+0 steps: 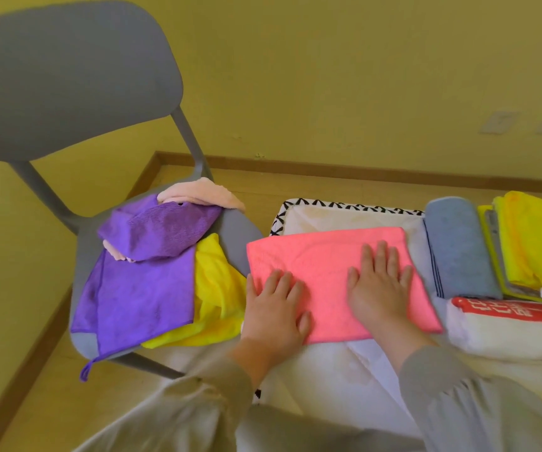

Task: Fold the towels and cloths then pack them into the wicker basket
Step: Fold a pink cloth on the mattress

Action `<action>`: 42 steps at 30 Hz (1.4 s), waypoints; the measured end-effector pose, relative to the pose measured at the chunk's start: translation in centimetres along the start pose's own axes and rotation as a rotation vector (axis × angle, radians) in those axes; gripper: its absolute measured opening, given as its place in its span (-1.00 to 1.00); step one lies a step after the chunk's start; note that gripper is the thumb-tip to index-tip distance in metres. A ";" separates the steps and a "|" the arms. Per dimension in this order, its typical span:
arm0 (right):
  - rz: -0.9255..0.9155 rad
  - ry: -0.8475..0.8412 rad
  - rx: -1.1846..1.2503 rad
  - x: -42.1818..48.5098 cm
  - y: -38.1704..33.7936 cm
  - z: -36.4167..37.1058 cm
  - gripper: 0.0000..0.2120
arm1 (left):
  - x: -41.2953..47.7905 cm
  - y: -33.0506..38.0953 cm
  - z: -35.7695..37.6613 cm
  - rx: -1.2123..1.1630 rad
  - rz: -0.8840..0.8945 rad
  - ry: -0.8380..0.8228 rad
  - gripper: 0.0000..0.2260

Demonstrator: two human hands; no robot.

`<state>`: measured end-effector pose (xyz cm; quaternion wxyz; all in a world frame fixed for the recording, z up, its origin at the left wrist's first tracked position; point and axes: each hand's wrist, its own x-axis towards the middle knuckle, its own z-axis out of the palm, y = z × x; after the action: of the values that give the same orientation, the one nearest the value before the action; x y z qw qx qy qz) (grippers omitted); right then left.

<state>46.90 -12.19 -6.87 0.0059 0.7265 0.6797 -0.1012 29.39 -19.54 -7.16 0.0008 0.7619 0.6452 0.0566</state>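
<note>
Both hands lie flat, fingers straight and slightly spread: the left hand [274, 309] and right hand [380, 282] press on the pink cloth [321, 256], which lies across the basket [344, 204] at centre right of the frame. At left, a purple cloth [139, 288] and a yellow cloth [217, 288] sit on the grey chair [67, 76]

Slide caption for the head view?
Left hand and right hand press a pink cloth flat over the basket.
</note>
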 end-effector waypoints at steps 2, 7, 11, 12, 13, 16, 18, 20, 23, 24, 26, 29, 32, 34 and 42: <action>-0.074 0.046 0.017 0.3 -0.4 -0.7 -0.47 | 1.3 0.0 -0.4 -0.077 -0.043 0.078 -0.72; -0.216 0.051 0.098 1.2 -2.4 -1.1 -0.49 | 6.0 1.0 -0.7 -0.222 -0.088 0.006 -0.35; -0.270 0.002 0.048 1.2 -1.9 0.5 -0.50 | 7.2 1.5 0.9 -0.207 -0.100 -0.107 -0.28; -0.258 0.006 0.061 1.3 -1.5 0.6 -0.50 | 7.2 1.5 1.5 -0.205 -0.107 -0.080 -0.31; -0.244 0.011 0.076 1.5 -1.2 0.7 -0.50 | 7.1 1.4 1.8 -0.198 -0.115 -0.066 -0.33; -0.189 0.031 0.087 2.1 -0.7 1.0 -0.49 | 6.7 1.3 2.1 -0.172 -0.130 -0.072 -0.35; -0.130 0.057 0.083 2.6 -0.2 1.1 -0.49 | 6.7 1.3 2.0 -0.165 -0.159 -0.058 -0.34; -0.064 0.079 0.076 3.1 0.6 1.1 -0.48 | 6.6 1.2 2.0 -0.138 -0.191 -0.067 -0.34; 0.028 0.066 0.096 3.8 1.4 1.0 -0.47 | 6.4 1.0 2.1 -0.125 -0.245 -0.055 -0.35; 0.059 0.058 0.108 4.0 1.5 0.9 -0.46 | 6.4 0.9 2.1 -0.130 -0.259 -0.043 -0.35; 0.105 0.056 0.114 4.3 1.6 0.7 -0.44 | 6.4 0.9 2.3 -0.123 -0.266 -0.043 -0.36; 0.155 0.064 0.111 4.5 1.7 0.4 -0.40 | 6.4 1.0 2.4 -0.114 -0.262 -0.050 -0.37; 0.208 0.094 0.115 4.7 1.6 -0.4 -0.28 | 6.4 0.9 2.5 -0.115 -0.270 -0.054 -0.37; 0.230 0.122 0.104 5.0 1.5 -1.3 -0.20 | 6.4 0.9 2.5 -0.104 -0.269 -0.068 -0.39; 0.392 0.180 0.396 5.7 1.4 -2.8 -0.36 | 6.4 1.0 2.4 -0.099 -0.265 -0.076 -0.42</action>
<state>48.94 -6.22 -5.17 -0.1769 0.8370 0.4912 -0.1637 31.65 -13.25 -8.93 0.0705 0.6707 0.7360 0.0587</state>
